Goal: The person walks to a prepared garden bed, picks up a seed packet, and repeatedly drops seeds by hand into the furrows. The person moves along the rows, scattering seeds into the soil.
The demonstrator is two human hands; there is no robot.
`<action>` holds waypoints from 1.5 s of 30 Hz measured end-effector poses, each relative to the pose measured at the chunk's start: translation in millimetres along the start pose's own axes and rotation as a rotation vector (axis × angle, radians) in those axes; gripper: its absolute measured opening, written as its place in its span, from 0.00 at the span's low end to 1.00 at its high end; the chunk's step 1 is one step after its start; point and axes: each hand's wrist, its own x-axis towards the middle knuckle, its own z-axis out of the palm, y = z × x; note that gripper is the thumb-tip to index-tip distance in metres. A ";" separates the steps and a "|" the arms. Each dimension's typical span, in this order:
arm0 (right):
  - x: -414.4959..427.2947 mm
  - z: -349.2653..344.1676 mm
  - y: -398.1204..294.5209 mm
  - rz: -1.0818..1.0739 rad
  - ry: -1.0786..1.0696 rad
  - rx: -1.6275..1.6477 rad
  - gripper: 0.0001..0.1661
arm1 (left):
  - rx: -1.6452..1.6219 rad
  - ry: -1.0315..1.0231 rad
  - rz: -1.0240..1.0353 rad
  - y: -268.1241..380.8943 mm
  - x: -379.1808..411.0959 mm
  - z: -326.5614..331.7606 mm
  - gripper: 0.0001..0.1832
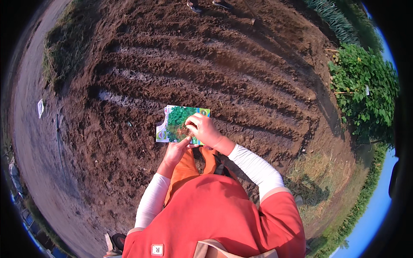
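Observation:
My left hand grips the lower edge of a printed seed packet, its thumb on top. The packet shows green leaves and bears writing; one corner at its left looks torn or folded. Small brownish seeds seem to lie on its face. Over these, my right hand hovers or touches with its fingertips drawn together; whether seeds are pinched between them is too small to tell. Under the packet are orange trousers and, beyond it, tilled brown soil with furrows.
Several raised soil ridges run across the plot. Another person's shoes and a long-handled tool are at the top. A leafy green plant stands right, dry grass lower right, a path left with a white scrap.

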 end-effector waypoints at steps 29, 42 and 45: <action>95.2 -113.8 244.9 0.488 0.138 -0.422 0.04 | -0.204 0.306 0.055 0.9 -48.1 -100.7 0.14; 228.7 -17.0 174.0 0.194 -0.058 -0.558 0.06 | -0.287 0.361 0.093 18.4 -53.5 -118.6 0.15; 258.7 -2.0 157.4 0.124 -0.040 -0.519 0.05 | -0.299 0.373 0.108 24.0 -54.8 -121.9 0.16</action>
